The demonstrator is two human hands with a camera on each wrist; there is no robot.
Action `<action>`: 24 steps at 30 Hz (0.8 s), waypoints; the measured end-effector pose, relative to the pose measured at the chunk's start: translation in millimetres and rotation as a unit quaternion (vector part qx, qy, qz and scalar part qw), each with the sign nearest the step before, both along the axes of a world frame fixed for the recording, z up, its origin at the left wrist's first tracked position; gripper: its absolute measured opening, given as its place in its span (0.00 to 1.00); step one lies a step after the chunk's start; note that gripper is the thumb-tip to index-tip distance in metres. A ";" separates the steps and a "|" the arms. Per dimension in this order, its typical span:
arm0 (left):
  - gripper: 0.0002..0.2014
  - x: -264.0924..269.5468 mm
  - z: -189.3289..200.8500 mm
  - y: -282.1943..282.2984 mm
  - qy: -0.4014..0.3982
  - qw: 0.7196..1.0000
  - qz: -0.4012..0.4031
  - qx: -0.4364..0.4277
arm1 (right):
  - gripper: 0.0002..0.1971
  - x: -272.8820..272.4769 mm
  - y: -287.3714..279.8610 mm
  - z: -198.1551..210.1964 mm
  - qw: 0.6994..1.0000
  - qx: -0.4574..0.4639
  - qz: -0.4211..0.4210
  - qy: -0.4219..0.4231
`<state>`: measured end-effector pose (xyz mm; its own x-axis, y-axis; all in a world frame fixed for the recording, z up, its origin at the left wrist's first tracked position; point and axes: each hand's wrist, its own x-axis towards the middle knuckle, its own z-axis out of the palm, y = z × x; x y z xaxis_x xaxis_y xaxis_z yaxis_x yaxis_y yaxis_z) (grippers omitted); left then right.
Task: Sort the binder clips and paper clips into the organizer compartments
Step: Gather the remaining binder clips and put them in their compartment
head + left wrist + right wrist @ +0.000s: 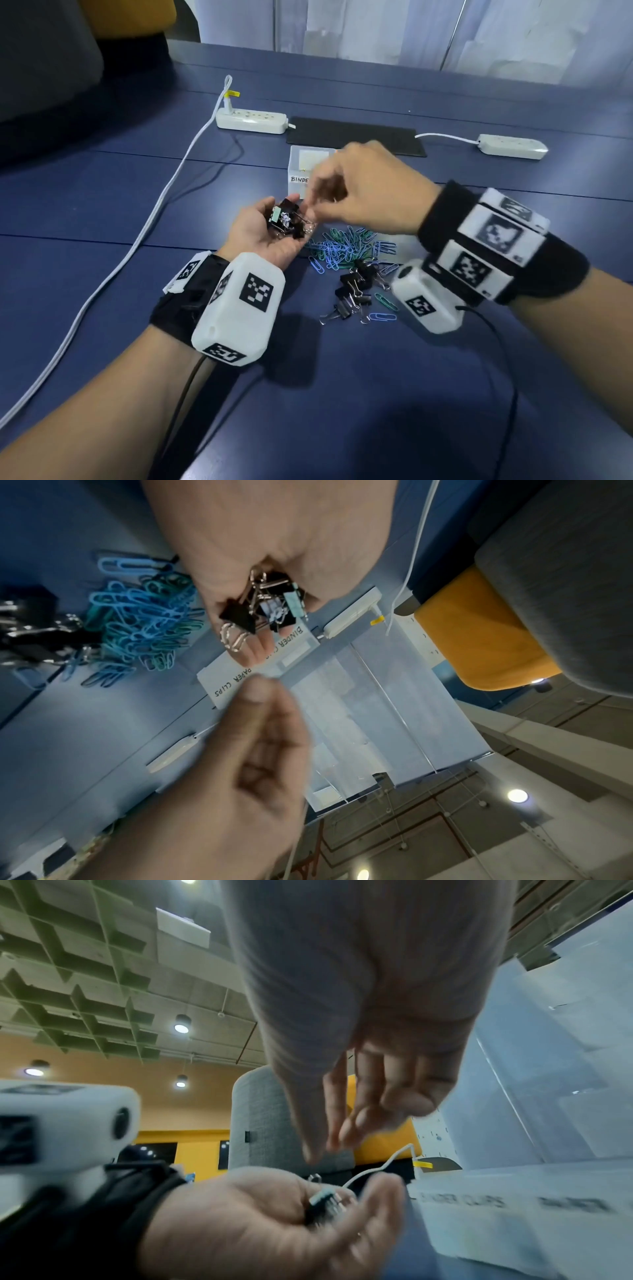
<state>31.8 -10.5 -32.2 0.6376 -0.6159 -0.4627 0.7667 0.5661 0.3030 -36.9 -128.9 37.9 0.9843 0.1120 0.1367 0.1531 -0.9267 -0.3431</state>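
My left hand point(260, 228) lies palm up above the blue table, fingers cupped round several black binder clips point(286, 219), which the left wrist view also shows point(263, 604). My right hand point(313, 202) hovers just above the left hand's fingertips. Its thumb and fingers hang down close together, blurred, with nothing seen between them point(329, 1139). Behind the hands stands the translucent organizer point(296, 154), its compartments labelled BINDER CLIPS and PAPER CLIPS point(260, 666). A pile of blue and green paper clips point(346, 245) and loose black binder clips point(356, 287) lie on the table between my wrists.
Two white power strips point(251, 120) point(512, 145) and a black mat point(352, 135) lie behind the organizer. A white cable point(154, 219) runs down the left side of the table. A grey and yellow chair point(51, 51) stands at the far left.
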 end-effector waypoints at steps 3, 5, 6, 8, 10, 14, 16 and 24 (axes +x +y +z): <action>0.19 1.5 3.6 2.9 0.009 1.000 0.018 -0.009 | 0.09 -18.8 -10.0 -12.4 0.989 -0.060 0.014 0.134; 0.19 1.8 4.7 3.2 0.018 0.999 0.025 -0.017 | 0.13 -25.5 -12.7 -22.3 0.978 -0.094 0.009 0.186; 0.19 1.6 5.0 2.9 0.022 0.999 0.026 -0.018 | 0.13 -27.0 -13.2 -25.5 0.975 -0.100 0.008 0.197; 0.19 0.8 5.2 1.9 0.024 0.999 0.025 -0.020 | 0.12 -27.3 -13.9 -30.2 0.972 -0.103 0.004 0.210; 0.18 -0.5 5.4 0.6 0.023 0.999 0.022 -0.019 | 0.12 -26.3 -15.2 -34.0 0.971 -0.095 0.002 0.218; 0.17 -1.7 4.9 0.1 0.021 1.000 0.014 -0.014 | 0.12 -23.4 -18.4 -38.2 0.971 -0.065 0.003 0.230; 0.18 -2.2 4.8 0.5 0.020 1.000 0.013 -0.014 | 0.11 -22.6 -21.3 -38.2 0.971 -0.055 0.001 0.232; 0.18 -3.5 3.0 -0.5 0.010 1.000 -0.015 -0.002 | 0.08 -20.4 -36.0 -30.1 0.971 0.059 -0.012 0.231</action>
<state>28.3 -11.0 -29.1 0.6096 -0.6366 -0.4724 0.7892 0.5435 0.2859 -57.3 -164.9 7.7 0.9454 0.0994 -0.3105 -0.0631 -0.8786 -0.4734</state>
